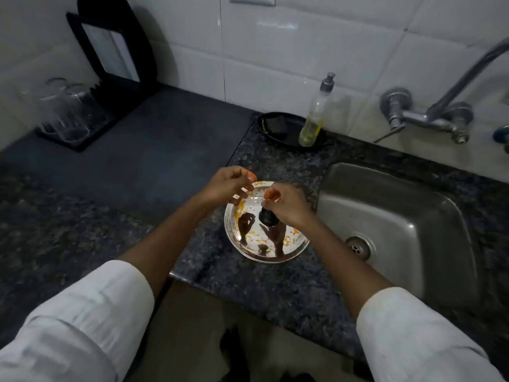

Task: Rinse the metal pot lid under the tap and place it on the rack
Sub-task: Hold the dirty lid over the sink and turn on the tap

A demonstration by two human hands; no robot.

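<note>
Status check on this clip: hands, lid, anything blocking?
Left hand open, above lid's far rim. Right hand at the black knob, grip unclear. Metal pot lid on counter, orange residue, unrinsed. Sink beside it, empty; path clear.

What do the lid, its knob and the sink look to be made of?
Lid: polished metal, probably steel; it mirrors the hands, with orange smears.
Knob: matte black, likely plastic.
Sink: brushed, duller grey metal, likely stainless steel.

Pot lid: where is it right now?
Head view, centre: the pot lid lies flat on the granite counter, just left of the sink, with both hands above it.
</note>
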